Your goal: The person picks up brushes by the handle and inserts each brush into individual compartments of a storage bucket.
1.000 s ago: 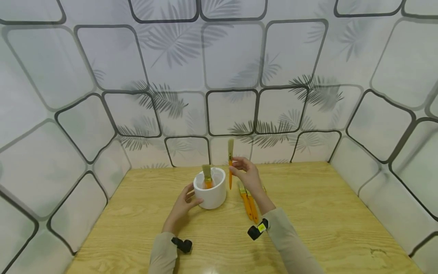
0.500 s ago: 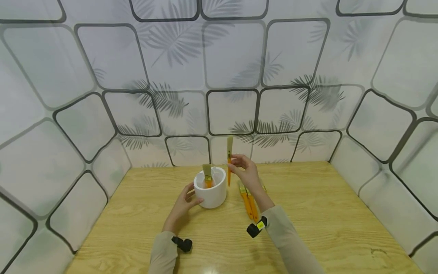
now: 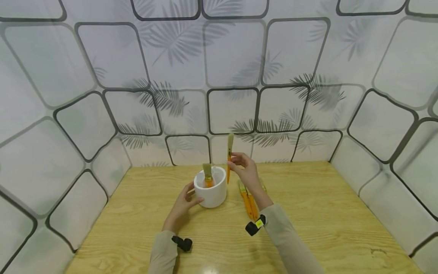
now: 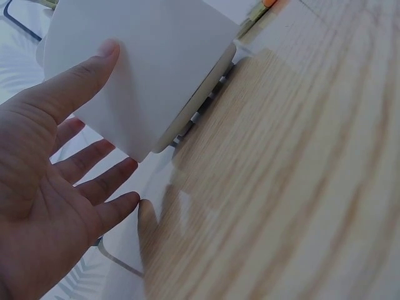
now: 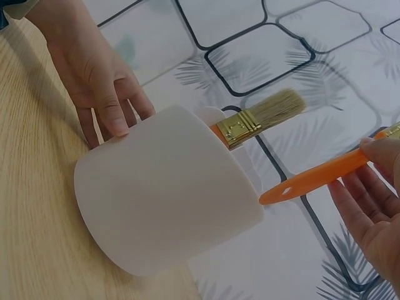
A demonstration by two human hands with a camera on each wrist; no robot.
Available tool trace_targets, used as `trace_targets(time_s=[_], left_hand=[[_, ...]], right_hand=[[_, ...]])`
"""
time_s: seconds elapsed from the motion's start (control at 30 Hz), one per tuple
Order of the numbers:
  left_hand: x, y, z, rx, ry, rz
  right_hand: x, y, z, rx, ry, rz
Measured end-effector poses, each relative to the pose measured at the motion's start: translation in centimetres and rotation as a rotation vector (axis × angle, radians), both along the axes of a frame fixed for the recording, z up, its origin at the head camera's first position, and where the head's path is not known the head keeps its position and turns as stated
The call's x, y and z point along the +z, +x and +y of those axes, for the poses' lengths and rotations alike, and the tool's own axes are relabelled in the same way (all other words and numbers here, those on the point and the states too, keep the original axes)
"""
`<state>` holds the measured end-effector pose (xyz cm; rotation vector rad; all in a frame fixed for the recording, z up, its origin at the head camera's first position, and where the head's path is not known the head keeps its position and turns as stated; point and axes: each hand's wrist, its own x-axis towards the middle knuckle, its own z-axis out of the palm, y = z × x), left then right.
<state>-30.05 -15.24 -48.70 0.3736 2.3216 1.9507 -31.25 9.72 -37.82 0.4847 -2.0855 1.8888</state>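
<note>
A white round pot (image 3: pixel 211 196) stands on the wooden table, with one orange-handled paintbrush (image 3: pixel 208 177) in it, bristles up. My left hand (image 3: pixel 182 207) holds the pot's left side, thumb on the near wall (image 4: pixel 144 69) and fingers farther round. My right hand (image 3: pixel 247 173) pinches a second paintbrush (image 5: pixel 319 178) by its orange handle, bristles up. That brush is upright in the air just right of the pot, its handle end near rim height; whether it touches the rim I cannot tell. Beneath my right wrist lie several more orange-handled paintbrushes (image 3: pixel 249 203).
The pale wooden table (image 3: pixel 137 228) runs back to a wall (image 3: pixel 232 110) with dark rounded outlines and leaf prints. Side walls (image 3: pixel 386 152) of the same pattern flank it. Some clear or white material (image 3: pixel 217 176) shows inside the pot.
My right hand has risen slightly and moved a little left with its paintbrush, closer to the pot. My left hand and the pot have hardly moved.
</note>
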Motion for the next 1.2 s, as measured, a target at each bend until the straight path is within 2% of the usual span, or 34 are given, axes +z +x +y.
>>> trace_targets(time_s=[0.23, 0.47, 0.77, 1.2], left_hand=[[-0.2, -0.2, -0.1, 0.008, 0.0, -0.008], [-3.1, -1.9, -0.5, 0.044, -0.006, -0.001], [-3.2, -2.0, -0.4, 0.042, -0.018, 0.02], [-3.3, -2.0, -0.3, 0.05, -0.013, -0.001]], right_hand=[[0.3, -0.2, -0.5, 0.015, -0.031, 0.035], [0.6, -0.1, -1.0, 0.011, -0.032, 0.027], [0.4, 0.0, -1.4, 0.021, -0.005, 0.008], [-0.1, -0.1, -1.7, 0.025, 0.019, 0.021]])
